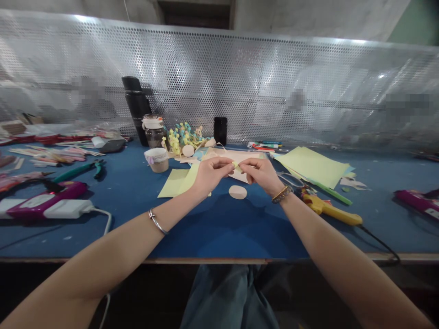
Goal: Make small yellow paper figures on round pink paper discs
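Between my two hands, above the blue table, is a small piece of yellow paper (pixel 235 165). My left hand (pixel 216 171) pinches it from the left, fingers closed. From the right, my right hand (pixel 259 172) grips it between thumb and fingertips. How the paper is folded is too small to make out. Just below the hands a pale round disc (pixel 238 192) lies flat on the table. Yellow paper sheets (pixel 174 183) lie beside and partly behind my left wrist. A pale pink sheet (pixel 240 175) lies behind the hands, partly covered by them.
Paper flowers (pixel 185 137), a cup (pixel 157 160), a jar (pixel 153 131) and a black bottle (pixel 136 109) stand at back left. A phone (pixel 220 130) leans against the perforated screen. Right are yellow sheets (pixel 312 164) and a yellow glue gun (pixel 331 211); left, green pliers (pixel 77 170) and a power strip (pixel 48 201).
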Tool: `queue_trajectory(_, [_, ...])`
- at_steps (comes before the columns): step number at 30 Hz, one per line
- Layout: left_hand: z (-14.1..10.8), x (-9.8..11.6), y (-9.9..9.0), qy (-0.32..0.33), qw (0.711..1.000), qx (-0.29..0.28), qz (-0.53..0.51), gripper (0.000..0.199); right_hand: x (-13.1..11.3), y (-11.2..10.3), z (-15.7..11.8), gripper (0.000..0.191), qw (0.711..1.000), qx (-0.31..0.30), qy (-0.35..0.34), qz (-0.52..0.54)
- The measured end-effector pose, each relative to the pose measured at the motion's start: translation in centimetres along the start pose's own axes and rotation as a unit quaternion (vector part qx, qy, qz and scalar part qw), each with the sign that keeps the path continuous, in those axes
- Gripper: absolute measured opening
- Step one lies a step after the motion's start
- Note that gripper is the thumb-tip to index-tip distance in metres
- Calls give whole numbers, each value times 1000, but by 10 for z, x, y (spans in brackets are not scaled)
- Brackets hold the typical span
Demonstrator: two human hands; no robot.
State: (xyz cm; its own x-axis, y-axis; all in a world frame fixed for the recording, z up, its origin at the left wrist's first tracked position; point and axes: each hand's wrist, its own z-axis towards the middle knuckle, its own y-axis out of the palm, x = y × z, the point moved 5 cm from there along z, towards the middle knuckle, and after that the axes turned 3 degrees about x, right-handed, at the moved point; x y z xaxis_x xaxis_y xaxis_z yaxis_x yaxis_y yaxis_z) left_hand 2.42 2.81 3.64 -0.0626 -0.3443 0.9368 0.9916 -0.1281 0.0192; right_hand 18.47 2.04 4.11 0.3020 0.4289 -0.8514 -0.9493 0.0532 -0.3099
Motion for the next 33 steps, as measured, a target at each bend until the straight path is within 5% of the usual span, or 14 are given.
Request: queue_trajectory(33, [-1,6,-1,26,999,13,34,21,-2,-3,2,20,999,1,-5,54])
